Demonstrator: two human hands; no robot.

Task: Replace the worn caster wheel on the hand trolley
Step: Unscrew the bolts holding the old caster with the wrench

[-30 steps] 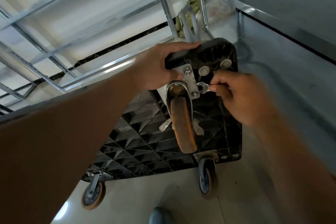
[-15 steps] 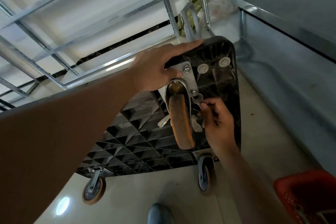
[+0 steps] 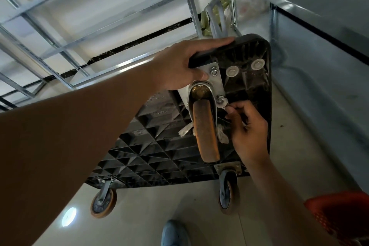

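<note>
- Trolley (image 3: 159, 152) tipped up on its edge, black ribbed underside facing the camera, two lower wheels on the floor (image 3: 279, 146).
- Worn orange wheel (image 3: 206, 132) up near the trolley's top corner, bolted on by a metal plate (image 3: 216, 80).
- Left hand (image 3: 179, 66) gripping the trolley's top edge, fingers over the rim, thumb pressed on the plate.
- Right hand (image 3: 246, 132) just right of the worn wheel, fingers pinching a small wrench (image 3: 223, 104) set on the plate's lower bolt.
- Red basket (image 3: 343, 215) on the floor, well right of the trolley.
- Metal shelving (image 3: 60, 46) behind the trolley.
</note>
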